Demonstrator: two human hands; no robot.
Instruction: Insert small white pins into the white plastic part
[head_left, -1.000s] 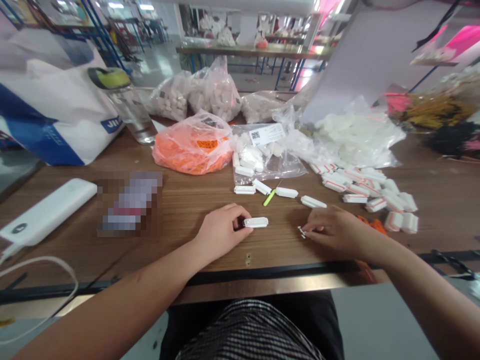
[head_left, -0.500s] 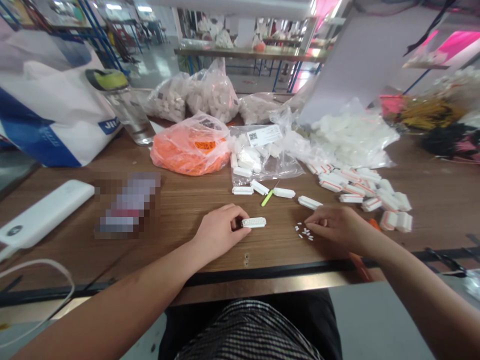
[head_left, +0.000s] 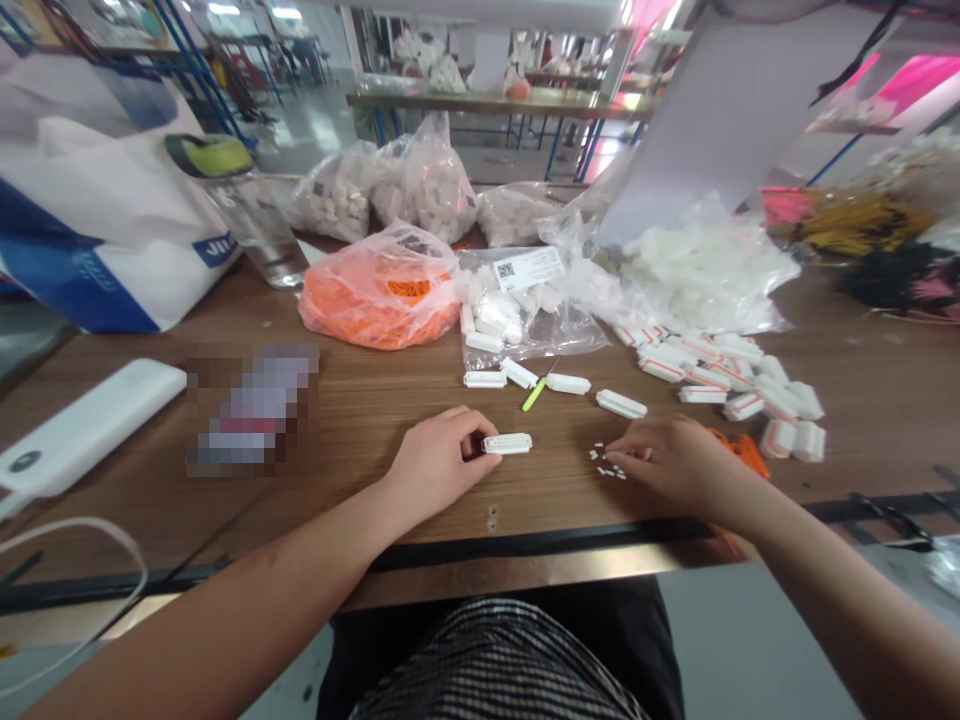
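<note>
Along the wooden tabletop [head_left: 360, 400], the left hand [head_left: 439, 465] has its fingers [head_left: 471, 425] clamped on a white connector [head_left: 507, 444]; the right hand's [head_left: 675, 460] fingers [head_left: 626, 452] sit together beside tiny white bits [head_left: 607, 462] (a blue-legged shelf [head_left: 495, 102] stands beyond).

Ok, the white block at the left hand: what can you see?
The white plastic block is a long, narrow bar with rounded ends, its top face pitted with rows of small holes, too small to count. It lies flat, crosswise on the wooden table, its left end apparently touching the left hand.
</note>
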